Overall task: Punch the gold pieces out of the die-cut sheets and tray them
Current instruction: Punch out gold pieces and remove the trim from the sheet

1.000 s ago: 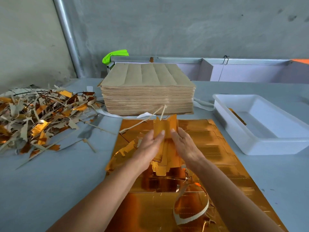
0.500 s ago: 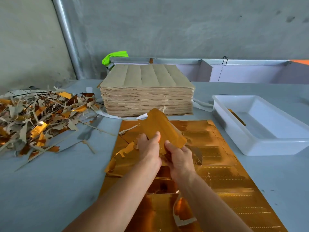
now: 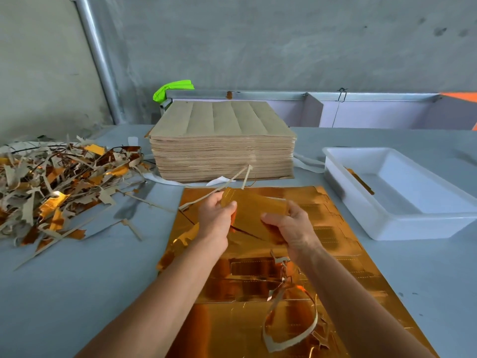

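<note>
On the grey table (image 3: pixel 77 293), the gold die-cut sheet (image 3: pixel 348 267) is lying along the near edge, the white tray (image 3: pixel 387 228) sitting at its right edge. Both hands are pinching a gold piece (image 3: pixel 258 210), now turned flat and lifted clear of the sheet: left hand (image 3: pixel 215 218) and right hand (image 3: pixel 289 226) at its ends, so traying is probably coming next.

Bare table (image 3: pixel 77 293) is lying open left of the gold sheet (image 3: pixel 258 319). Scrap (image 3: pixel 51 184) is crowding the far left, the paper stack (image 3: pixel 222 148) is blocking straight ahead, and the white tray (image 3: pixel 387 228) is standing at right, its inside mostly open.
</note>
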Tool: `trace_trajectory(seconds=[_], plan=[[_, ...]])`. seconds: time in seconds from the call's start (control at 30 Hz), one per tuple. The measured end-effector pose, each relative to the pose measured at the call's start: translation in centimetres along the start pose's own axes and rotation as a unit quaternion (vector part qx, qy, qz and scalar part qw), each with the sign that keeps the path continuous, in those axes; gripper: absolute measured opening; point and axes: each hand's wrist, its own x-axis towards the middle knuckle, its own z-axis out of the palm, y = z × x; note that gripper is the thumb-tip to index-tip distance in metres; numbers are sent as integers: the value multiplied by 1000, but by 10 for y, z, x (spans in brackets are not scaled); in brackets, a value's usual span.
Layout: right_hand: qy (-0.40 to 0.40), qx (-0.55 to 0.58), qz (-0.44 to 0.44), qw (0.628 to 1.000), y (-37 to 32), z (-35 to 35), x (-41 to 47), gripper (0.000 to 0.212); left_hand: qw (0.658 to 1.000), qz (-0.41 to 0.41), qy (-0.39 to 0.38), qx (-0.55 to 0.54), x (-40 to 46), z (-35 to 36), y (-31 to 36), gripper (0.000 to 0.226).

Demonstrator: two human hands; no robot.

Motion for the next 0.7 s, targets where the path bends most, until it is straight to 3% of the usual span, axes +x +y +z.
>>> trace_trajectory(seconds=[0.07,0.17,0.27,0.37,0.47,0.63,0.7], plan=[[-2,-4,-56,998,2,-2,0,48,999,-16,34,-14,1,1,0,39],[27,-13,-94,995,2,0,2,38,999,-4,29,-35,-4,5,0,48],[89,26,-74,993,-1,3,6,32,999,15,22,-29,-6,9,-1,43],[115,137,-27,984,1,3,6,40,997,32,58,-38,-2,11,0,17],[97,199,6,975,7,9,2,31,993,32,93,-59,-1,14,2,27],[131,221,31,966,3,11,7,21,999,18,-3,-27,-4,12,1,18],[122,184,36,975,0,6,9,25,997,62,-18,31,-1,5,4,32]])
